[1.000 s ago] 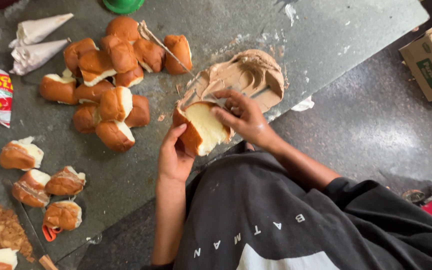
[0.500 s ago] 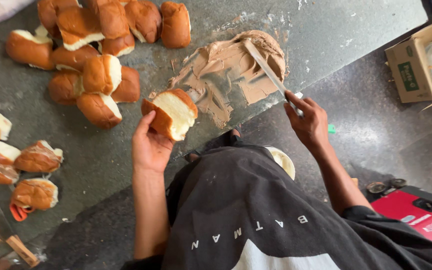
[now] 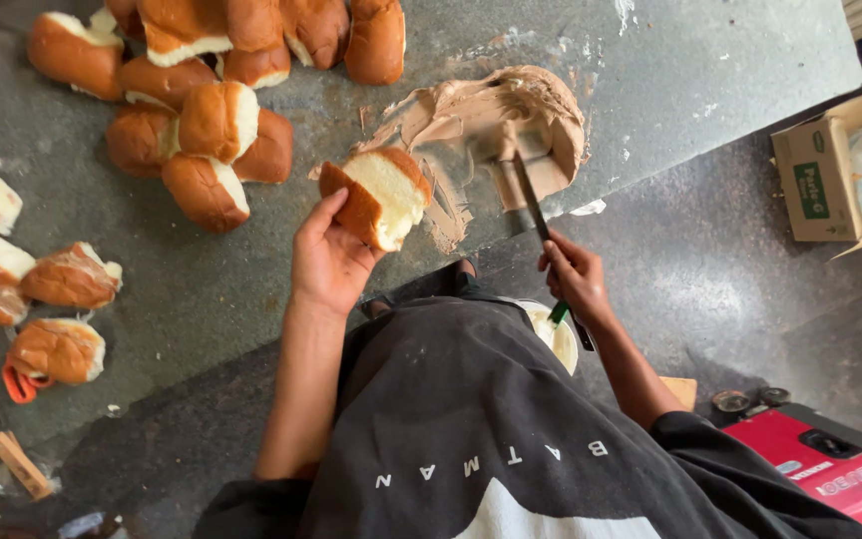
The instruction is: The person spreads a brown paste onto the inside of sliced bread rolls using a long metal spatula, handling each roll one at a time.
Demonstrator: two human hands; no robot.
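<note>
Firstly, the left hand [image 3: 326, 262]: fingers wrapped around a split bun [image 3: 376, 196], cut face pale, held just above the grey stone counter [image 3: 710, 80]. Right hand [image 3: 576, 279]: closed on the handle of a long knife [image 3: 531, 195], blade tip resting in a smear of brown cream [image 3: 486, 125] on the counter. Beyond the bun: a heap of brown buns [image 3: 207, 130]. Far left: several filled buns [image 3: 62, 279], well apart from the heap. Floor, right side: an open cardboard box [image 3: 820, 180] and a red machine [image 3: 835, 474].
</note>
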